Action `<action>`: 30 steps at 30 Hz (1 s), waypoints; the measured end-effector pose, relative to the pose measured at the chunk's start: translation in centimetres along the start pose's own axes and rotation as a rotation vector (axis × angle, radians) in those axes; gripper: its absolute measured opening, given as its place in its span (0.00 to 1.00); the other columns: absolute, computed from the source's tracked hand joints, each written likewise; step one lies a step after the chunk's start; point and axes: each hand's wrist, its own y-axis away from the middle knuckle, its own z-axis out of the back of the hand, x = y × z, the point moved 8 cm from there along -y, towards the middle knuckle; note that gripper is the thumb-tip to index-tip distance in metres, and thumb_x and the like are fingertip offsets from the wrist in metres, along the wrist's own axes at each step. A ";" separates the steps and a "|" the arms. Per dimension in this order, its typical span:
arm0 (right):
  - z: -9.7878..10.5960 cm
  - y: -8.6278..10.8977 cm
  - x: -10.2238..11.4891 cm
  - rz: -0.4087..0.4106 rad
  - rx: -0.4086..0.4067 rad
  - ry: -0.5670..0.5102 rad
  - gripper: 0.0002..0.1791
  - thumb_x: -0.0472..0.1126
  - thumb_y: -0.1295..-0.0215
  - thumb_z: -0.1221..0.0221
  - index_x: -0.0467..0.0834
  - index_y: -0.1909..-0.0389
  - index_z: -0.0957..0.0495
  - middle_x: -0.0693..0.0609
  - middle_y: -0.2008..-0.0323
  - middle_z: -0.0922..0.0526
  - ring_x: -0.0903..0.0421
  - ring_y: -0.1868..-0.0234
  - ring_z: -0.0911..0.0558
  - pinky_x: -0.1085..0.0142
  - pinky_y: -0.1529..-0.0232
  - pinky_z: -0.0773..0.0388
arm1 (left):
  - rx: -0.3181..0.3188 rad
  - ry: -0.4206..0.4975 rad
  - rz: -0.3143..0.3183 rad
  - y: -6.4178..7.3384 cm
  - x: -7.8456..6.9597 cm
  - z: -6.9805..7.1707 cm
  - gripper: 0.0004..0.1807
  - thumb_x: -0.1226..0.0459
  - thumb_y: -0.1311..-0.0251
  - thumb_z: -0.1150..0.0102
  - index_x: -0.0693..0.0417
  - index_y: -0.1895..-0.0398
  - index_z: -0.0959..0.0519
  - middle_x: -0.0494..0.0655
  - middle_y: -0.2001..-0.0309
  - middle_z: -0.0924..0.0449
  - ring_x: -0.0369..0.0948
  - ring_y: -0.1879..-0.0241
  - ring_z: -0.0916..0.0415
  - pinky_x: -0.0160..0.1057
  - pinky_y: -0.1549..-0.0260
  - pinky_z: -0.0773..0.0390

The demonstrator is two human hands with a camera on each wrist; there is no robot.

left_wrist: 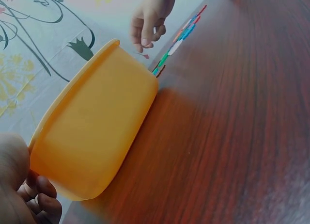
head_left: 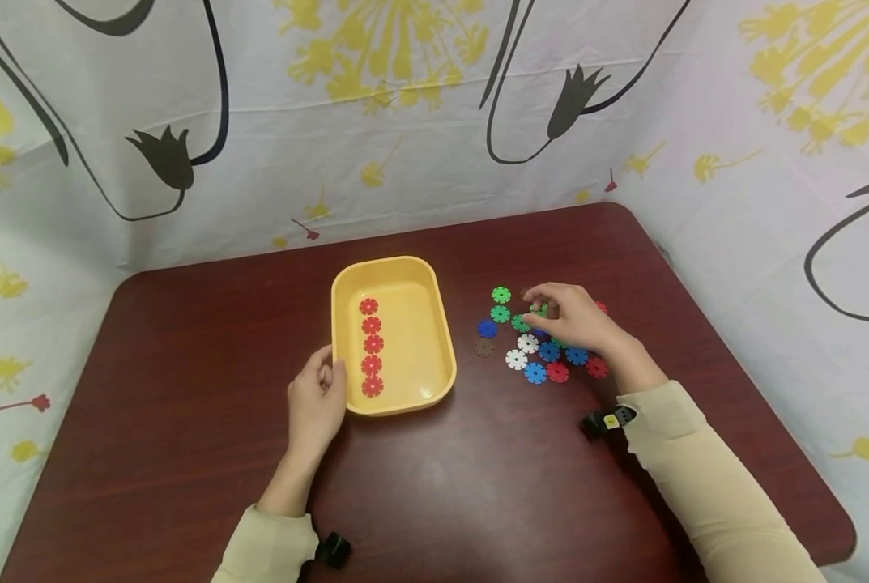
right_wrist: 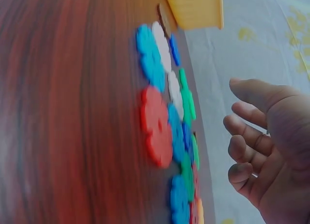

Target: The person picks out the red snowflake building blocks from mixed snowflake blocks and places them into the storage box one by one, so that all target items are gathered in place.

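Note:
My left hand (head_left: 317, 402) holds the left rim of a yellow plastic tray (head_left: 423, 397), thumb at the rim and fingers curled against the outer wall. Inside, along the tray's left side, several red snowflake discs (head_left: 372, 344) lie in a straight column. Over a loose group of flat notched discs to the right hovers my right hand (head_left: 571, 317), thumb and fingers apart. The right wrist view shows that hand (right_wrist: 271, 136) with loosely bent fingers and nothing visible between them. Green discs (head_left: 500, 313), white discs (head_left: 517, 359), and blue discs (head_left: 535, 372) lie below it; some are hidden by the hand.
A dark red-brown table (head_left: 434, 486) carries everything. Its far edge meets a patterned cloth (head_left: 405, 178) hanging behind. Brown disc (head_left: 484, 347) and dark blue disc (head_left: 487, 328) lie nearest the tray, and red discs (head_left: 558, 372) lie at the group's near side.

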 end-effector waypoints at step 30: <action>1.5 1.3 -4.5 -0.120 0.097 0.172 0.16 0.40 0.37 0.30 0.33 0.55 0.17 0.48 0.70 0.20 0.53 0.69 0.25 0.56 0.64 0.24 | 0.010 0.005 0.007 0.0 0.1 0.0 0.19 0.65 0.28 0.46 0.66 0.40 0.22 0.41 0.84 0.39 0.37 0.85 0.44 0.35 0.81 0.41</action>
